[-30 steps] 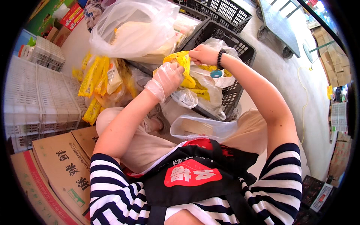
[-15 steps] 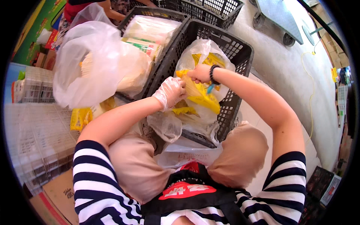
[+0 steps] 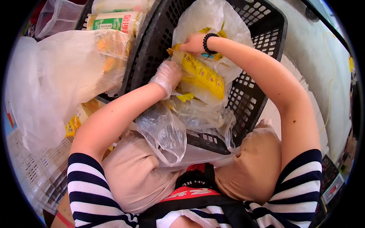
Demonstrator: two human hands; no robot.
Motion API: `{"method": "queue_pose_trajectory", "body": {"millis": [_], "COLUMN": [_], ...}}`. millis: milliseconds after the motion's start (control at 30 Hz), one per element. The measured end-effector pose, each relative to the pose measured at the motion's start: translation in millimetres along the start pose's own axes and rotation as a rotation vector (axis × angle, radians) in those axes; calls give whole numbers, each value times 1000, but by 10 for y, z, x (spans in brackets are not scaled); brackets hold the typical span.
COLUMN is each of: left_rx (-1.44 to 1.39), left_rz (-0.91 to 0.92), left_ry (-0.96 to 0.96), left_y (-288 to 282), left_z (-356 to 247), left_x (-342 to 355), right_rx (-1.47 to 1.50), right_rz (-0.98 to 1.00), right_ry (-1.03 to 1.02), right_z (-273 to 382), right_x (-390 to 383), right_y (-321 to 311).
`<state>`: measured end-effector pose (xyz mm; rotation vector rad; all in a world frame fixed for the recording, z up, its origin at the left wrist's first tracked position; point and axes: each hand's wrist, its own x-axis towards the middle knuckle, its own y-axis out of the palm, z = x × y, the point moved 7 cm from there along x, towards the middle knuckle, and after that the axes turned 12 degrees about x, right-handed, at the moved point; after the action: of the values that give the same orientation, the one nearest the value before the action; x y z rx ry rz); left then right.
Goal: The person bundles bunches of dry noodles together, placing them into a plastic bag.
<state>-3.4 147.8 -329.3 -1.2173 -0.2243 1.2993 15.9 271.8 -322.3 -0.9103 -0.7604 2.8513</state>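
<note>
Yellow film, glossy and printed, wraps the long yellow plastic packet (image 3: pixel 205 78) that lies slantwise over the black perforated plastic crate (image 3: pixel 247 110), its upper end between the person's two hands and its lower end toward the crate's right wall. Beneath and behind it spreads a cloudy translucent plastic bag (image 3: pixel 201 19), with more yellow wrapping showing inside.

The bare right hand (image 3: pixel 195 43), with a black coiled band (image 3: pixel 210 43) round its wrist, has its grip pinching yellow film at the packet's upper end. The left hand (image 3: pixel 169 76), in a thin clear plastic glove, curls its fingers just beside that same end; they are turned from view, so whether its grip is pressed on the film or only rests against it, one cannot tell.

Handling this slick packet well seems to call for a small, firm pinch on the end film, with the gloved fingers steadying the side rather than squeezing the middle. Holding it low over the crate would keep anything that slips within the walls. The crumpled clear plastic bag (image 3: pixel 163 131) near the left forearm, hanging over the crate's near edge, could snag or be caught up with the packet, so the fingers do best to feel for a single layer.
</note>
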Motion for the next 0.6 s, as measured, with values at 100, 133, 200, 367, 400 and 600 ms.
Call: {"method": "queue_pose_trajectory", "body": {"millis": [100,133,200,367,400,600], "left_rx": [36,-38,-177,-243,-270,-291], "left_rz": [-34,-3,53,-148,-124,-49], "left_ry": [11,-44,-149,-127,-170,-142], "left_y": [-94,-57,34,34,40,76], "left_z": [-3,36,102,135,169,125], "left_x": [121,131,143,155,157,148], "right_rx": [-74,-114,-120,-343,-342,-234], "right_rz": [-145,-196,-104,54,45,159], "right_ry": [118,94,166,264,270,327], "right_z": [-123,-69,-43,-164,-165,-389], "right_x": [-38,-80,-229,-396,-387,-227], "right_y": [-6,-3,162,591,636,753]}}
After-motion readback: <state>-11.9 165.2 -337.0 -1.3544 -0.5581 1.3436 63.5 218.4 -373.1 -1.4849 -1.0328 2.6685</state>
